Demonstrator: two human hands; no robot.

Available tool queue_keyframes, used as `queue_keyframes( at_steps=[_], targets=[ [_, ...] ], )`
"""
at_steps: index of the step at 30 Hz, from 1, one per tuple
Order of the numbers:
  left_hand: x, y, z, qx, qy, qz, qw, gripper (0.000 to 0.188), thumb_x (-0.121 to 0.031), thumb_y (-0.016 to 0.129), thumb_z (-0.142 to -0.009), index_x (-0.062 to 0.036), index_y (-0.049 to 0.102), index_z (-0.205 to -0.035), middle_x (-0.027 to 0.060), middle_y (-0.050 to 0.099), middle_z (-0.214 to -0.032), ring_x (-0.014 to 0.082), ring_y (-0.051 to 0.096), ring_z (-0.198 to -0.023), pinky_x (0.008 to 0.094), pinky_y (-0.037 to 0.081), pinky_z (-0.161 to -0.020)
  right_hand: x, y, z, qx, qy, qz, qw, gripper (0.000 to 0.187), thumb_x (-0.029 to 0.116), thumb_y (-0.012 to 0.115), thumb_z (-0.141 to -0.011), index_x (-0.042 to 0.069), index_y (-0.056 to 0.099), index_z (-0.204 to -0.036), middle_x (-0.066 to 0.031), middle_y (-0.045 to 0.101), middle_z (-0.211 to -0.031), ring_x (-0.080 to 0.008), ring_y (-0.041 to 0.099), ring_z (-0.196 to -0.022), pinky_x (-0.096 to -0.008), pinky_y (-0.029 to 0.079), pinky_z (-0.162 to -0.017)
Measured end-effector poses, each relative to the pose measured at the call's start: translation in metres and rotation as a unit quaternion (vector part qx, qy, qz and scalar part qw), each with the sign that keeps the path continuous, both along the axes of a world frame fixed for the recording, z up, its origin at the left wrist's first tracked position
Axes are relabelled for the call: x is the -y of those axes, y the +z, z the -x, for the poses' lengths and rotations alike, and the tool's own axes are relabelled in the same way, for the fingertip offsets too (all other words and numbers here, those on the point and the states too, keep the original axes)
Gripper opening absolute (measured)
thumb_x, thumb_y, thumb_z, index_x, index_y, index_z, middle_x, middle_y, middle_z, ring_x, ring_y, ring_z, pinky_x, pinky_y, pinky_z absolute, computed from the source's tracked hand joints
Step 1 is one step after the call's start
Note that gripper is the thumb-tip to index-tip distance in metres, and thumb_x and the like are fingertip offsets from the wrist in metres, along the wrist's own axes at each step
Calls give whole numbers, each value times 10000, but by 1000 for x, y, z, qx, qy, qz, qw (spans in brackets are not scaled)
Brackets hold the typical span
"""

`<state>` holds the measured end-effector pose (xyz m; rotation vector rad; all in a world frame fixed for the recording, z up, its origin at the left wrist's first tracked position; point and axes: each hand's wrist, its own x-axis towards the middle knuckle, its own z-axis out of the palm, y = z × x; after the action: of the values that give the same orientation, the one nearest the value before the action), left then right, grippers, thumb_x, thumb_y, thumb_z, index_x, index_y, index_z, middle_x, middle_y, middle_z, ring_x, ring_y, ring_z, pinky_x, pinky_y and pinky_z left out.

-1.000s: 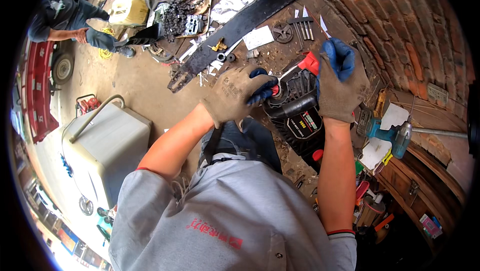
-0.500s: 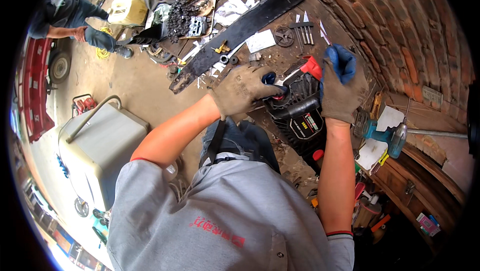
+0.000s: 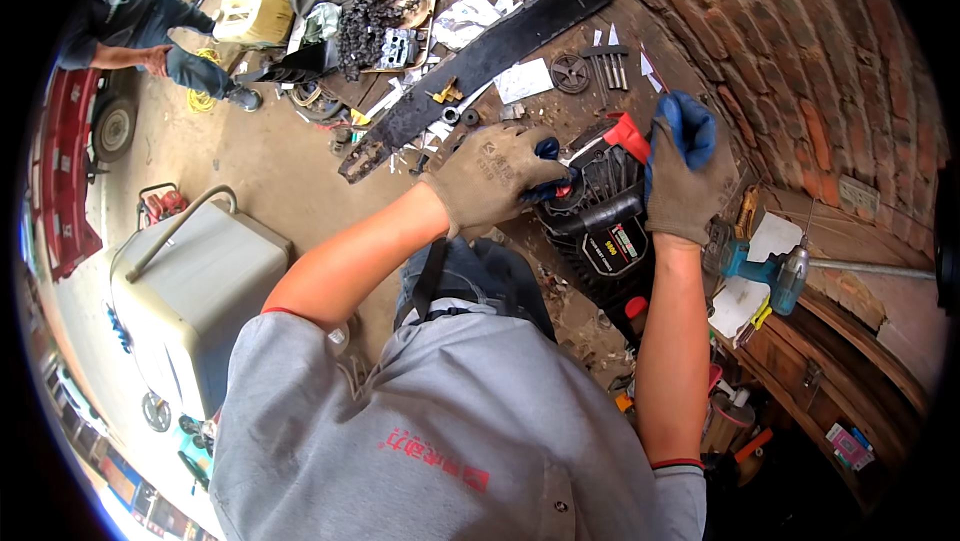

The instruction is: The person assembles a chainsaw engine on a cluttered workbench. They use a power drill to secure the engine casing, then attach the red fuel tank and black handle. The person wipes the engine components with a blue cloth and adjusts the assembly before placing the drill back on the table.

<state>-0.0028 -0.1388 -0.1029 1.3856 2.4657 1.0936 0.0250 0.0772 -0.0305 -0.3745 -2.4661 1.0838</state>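
A black and red chainsaw body (image 3: 598,226) lies on the workbench in front of me, without its bar. My left hand (image 3: 502,173), in a brown glove with blue fingertips, is closed at its left side, thumb and fingers pinching a small red cap (image 3: 563,190). Beside the red housing (image 3: 627,137) on the other side, my right hand (image 3: 690,169) wears the same kind of glove. Its fingers are curled together, and whatever they hold is hidden. Past the saw lies a long black guide bar (image 3: 490,71).
A round wheel (image 3: 570,72), a row of bits (image 3: 607,63) and a chain pile (image 3: 365,36) lie on the bench. A brick wall (image 3: 790,71) borders the right, near a teal drill (image 3: 765,271). A grey box-shaped machine (image 3: 215,261) stands left; another person (image 3: 150,36) is far left.
My left hand has shifted slightly on the saw, its fingers still at the red cap. My right hand has barely moved.
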Motion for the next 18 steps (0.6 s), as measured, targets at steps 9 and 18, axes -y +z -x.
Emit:
queue_keyframes(
  at_steps=[9, 18],
  targets=[
    [-5, 5, -6, 17, 17, 18, 1000, 411, -189, 769, -732, -78, 636, -1104, 124, 607, -1099, 348, 637, -951, 434, 525, -808, -1, 0, 2, 19, -21, -36, 999, 238, 19, 685, -907, -75, 643, -1122, -111, 692, -1055, -143, 635, -936, -282, 511, -867],
    [14, -17, -14, 358, 213, -135, 899, 291, -81, 632, -917, 11, 607, -1192, 89, 719, -1072, 127, 646, -952, 291, 525, -865, 0, 2, 3, 19, -17, -21, 999, 218, 49, 678, -917, -60, 655, -1104, -68, 686, -989, -103, 602, -860, -253, 503, -789]
  ],
)
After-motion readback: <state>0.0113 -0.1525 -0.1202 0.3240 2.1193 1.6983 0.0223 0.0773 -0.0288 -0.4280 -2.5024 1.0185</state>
